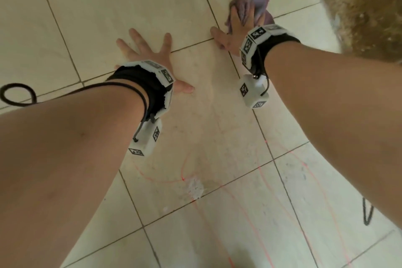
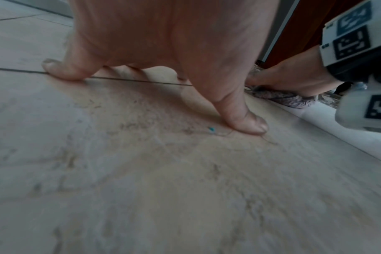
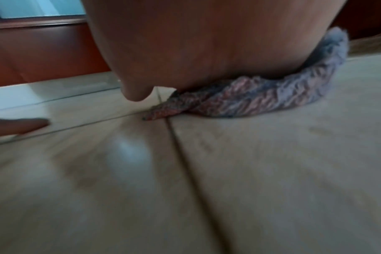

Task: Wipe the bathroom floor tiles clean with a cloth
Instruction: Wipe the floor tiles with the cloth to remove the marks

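Two hands are working low over the bathroom floor tiles (image 1: 91, 6) — the right hand (image 1: 237, 35) is pressing flat, fingers straight, on a crumpled purple-grey cloth (image 1: 258, 4) at a crossing of grout lines, while the left hand (image 1: 148, 54) is bracing spread and unclenched on bare tile, holding nothing. The cloth (image 3: 261, 98), seen from the right wrist, is bunching into a soft, ribbed roll under the palm; it is looking light, limp and likely to slide or unfold, so pinning it from above with a flat palm over its thick middle seems the surest hold. The tiles are pale, glossy and hard, likely slick where damp. Nearer the person, a whitish smear (image 1: 194, 187) and thin red lines (image 1: 261, 180) are marking the floor — judged as work not yet done. A brown shaggy mat (image 1: 369, 6) is lying beside the cloth.
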`<state>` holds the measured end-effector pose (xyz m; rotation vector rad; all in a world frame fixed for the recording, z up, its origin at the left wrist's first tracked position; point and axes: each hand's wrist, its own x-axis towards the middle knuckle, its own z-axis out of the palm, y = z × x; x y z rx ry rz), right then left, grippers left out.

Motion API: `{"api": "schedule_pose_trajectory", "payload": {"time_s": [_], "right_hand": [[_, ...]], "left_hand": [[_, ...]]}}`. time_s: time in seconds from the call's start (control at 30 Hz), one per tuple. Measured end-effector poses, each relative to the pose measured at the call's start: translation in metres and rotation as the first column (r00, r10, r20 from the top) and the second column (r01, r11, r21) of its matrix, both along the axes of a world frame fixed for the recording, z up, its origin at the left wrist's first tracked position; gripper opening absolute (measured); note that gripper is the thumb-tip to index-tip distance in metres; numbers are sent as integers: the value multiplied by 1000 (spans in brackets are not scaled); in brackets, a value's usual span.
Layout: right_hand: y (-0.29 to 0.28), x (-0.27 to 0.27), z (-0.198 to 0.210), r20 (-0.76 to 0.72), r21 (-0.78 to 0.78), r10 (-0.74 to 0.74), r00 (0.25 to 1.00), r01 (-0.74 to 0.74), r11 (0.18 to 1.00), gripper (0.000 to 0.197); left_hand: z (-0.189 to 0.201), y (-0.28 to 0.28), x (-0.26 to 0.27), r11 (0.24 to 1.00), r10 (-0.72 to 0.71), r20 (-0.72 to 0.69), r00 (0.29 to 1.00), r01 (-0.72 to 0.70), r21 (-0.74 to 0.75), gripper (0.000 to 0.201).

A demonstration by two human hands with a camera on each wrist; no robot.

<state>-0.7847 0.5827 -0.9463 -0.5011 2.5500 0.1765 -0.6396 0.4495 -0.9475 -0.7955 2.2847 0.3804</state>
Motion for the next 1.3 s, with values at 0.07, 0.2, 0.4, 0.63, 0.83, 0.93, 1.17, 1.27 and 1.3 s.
{"api": "schedule_pose_trajectory", "payload": {"time_s": [0.07, 0.2, 0.4, 0.63, 0.83, 0.93, 1.17, 1.27, 1.3], "right_hand": [[0, 19, -4, 34, -33, 70, 997, -69, 997, 85], [14, 68, -3, 124, -84, 106, 987, -96, 992, 80], [38, 119, -8, 125, -111, 163, 979, -149, 983, 77], [41, 127, -11, 79, -111, 153, 985, -144, 983, 68], [40, 129, -9, 69, -81, 136, 988, -131, 988, 68], [35, 132, -8, 78, -46, 97, 992, -94, 995, 70], [-2, 165, -7, 112, -3, 40, 993, -40, 999, 79], [-24, 196, -7, 126, -15, 100, 987, -99, 995, 81], [-30, 207, -7, 134, -19, 123, 983, -122, 992, 81]], "left_hand": [[0, 1, 0, 1000, -5, 2, 1000, 5, -11, 139], [4, 3, 1, 999, -18, 9, 1000, 18, -36, 137], [3, 5, 9, 998, -27, -50, 998, 24, -49, 146], [1, -1, 19, 997, -72, -67, 995, 69, -39, 127], [-1, -30, 60, 995, -103, -94, 990, 101, -21, 116], [-1, -44, 89, 998, -62, -101, 993, 60, -21, 113], [-2, -65, 136, 1000, 9, -58, 998, -10, -5, 110], [-1, -69, 166, 999, 39, -41, 998, -39, -2, 104], [-2, -69, 178, 998, 56, -41, 998, -55, 6, 101]]}}
